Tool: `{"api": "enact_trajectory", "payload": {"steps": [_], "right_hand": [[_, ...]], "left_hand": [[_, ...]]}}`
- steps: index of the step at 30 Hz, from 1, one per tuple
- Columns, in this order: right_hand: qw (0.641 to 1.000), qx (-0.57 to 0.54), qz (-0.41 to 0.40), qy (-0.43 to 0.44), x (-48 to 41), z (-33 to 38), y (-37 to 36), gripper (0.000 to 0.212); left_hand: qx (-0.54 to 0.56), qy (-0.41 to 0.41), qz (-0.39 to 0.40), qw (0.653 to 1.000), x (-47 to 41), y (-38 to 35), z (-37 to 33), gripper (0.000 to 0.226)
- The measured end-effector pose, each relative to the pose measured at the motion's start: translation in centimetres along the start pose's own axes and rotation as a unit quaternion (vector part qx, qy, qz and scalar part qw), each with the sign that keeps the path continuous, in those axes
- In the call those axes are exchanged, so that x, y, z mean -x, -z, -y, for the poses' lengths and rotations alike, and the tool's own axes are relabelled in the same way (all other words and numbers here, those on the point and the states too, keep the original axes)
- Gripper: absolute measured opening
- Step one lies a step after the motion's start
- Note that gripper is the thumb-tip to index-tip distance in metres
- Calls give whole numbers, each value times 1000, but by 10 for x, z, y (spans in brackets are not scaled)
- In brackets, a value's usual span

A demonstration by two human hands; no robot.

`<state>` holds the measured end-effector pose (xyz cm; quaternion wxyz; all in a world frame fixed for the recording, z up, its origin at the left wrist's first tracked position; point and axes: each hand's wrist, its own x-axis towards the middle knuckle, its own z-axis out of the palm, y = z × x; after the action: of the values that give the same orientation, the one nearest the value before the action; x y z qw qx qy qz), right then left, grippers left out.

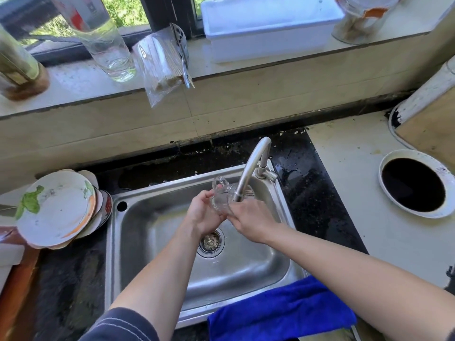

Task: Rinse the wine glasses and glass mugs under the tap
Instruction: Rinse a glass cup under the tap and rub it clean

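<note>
— Glass mug (221, 196) aside for a moment: what lies nearest us?

— Behind our right hand (251, 220), toward us, a blue cloth (283, 308) hangs over the front rim of the sink (152, 230). Below both wrists we see the drain strainer (210, 241).

— And our hands?

— Our left hand (204, 212) is wrapped round the mug from the left. Our right hand's fingers curl against its other side. So we hold it between both hands above the basin, tipped on its side, with the handle on the far side from us.

— Where is that against the tap (253, 166)?

— Its spout ends just beyond our right-hand knuckles, right at the mug. Whether water is running, we can't tell.

— Farther off?

— Left of our left hand, a stack of plates (56, 207) leans on the dark counter beside the sink. Well beyond both hands, on the windowsill, we see a tall clear glass (108, 45), a plastic bag (160, 65) of sticks and a white tub (266, 28).
</note>
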<state>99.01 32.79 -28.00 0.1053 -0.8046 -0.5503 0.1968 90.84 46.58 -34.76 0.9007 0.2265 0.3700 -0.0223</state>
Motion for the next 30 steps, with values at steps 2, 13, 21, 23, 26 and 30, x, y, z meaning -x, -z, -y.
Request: {"api": "enact_trajectory", "payload": {"steps": [2,13,21,23,26,30], "right_hand": [[999,-12,28,35,6,0,0,41],[985,96,14,142,18,-26,-9,65],[984,107,34,142,9,-13,-5,50],[981,106,0,166,15,-24,-7,52],[982,126,5,139,9,-15,-3,30],[997,26,-1,68,1,5,5,18]], "left_hand": [[-29,-4,-12,1000,-1,-4,-1,36],[-108,28,-62,992,-10,2,-9,38],[-121,33,-80,989,-6,1,-7,35],[-134,41,-76,987,-4,6,-13,34],[-161,62,-74,982,-3,2,-6,36],[-94,47,-74,992,1,6,-2,48]]}}
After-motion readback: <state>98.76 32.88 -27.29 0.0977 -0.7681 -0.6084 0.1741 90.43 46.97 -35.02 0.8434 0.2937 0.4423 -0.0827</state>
